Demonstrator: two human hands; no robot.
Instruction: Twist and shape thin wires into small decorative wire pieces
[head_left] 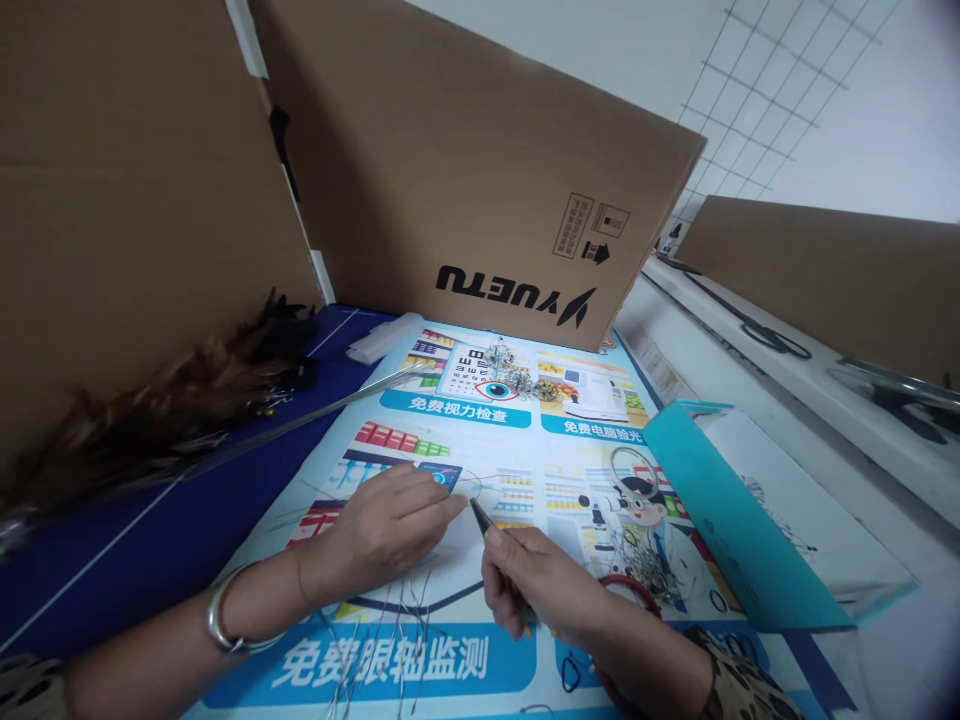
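My left hand [394, 525], with a silver bangle on its wrist, is pinched closed at the fingertips over the poster. A fine wire [495, 486] shows beside those fingertips, and the pinch appears to be on it. My right hand [529, 580] is wrapped round a pair of pliers [480, 514], their narrow dark jaws pointing up and left to the left fingertips. Whether the jaws grip the wire is too small to tell. Several loose wires [401, 640] lie below my left hand. The pliers' handles are mostly hidden in my right palm.
Wire bundles [517, 380] lie at the back, and a wire tangle [652, 570] and wire coil [636, 472] at right. Red-handled scissors [630, 583] are partly under my right forearm. A teal box [750, 520] stands right; brown feathers [172, 400] lie left. Cardboard [480, 170] walls the back.
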